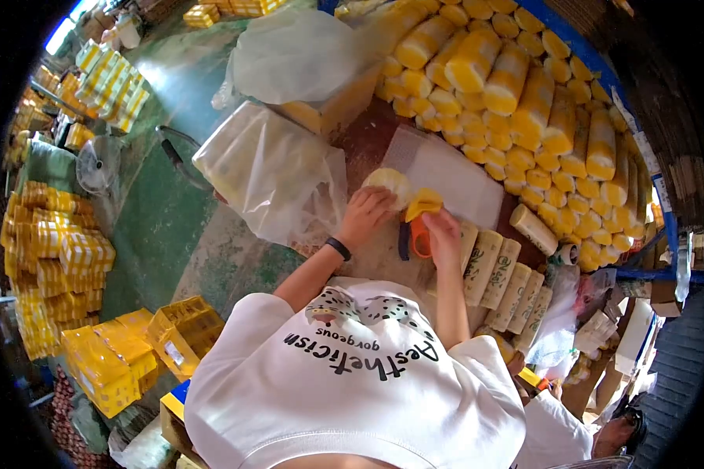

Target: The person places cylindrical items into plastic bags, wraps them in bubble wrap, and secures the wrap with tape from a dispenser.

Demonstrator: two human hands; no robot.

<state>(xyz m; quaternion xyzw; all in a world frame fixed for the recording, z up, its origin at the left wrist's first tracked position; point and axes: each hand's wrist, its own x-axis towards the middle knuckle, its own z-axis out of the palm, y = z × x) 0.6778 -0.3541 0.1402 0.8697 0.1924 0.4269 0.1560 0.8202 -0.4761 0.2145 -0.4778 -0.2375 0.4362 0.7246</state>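
My left hand (369, 209) has its fingers closed on the edge of a round pale-yellow piece (389, 186). In my right hand (443, 229) is a folded yellow piece (424, 203), pinched at its right side. An orange ring-shaped object (420, 238) and a dark handle-like strip (404, 241) lie just below the yellow piece, left of my right hand. Behind both hands a translucent white sheet (454, 176) lies flat on the work surface. To the left, a large box covered in clear plastic (270, 168) stands close to my left hand.
Wrapped yellow-ended rolls (524, 94) are stacked at the back right. Several printed cream rolls (502, 273) lie right of my right arm. Yellow taped boxes (109, 359) stand at the lower left, beside a fan (98, 164). Another person in white (559, 430) is at the lower right.
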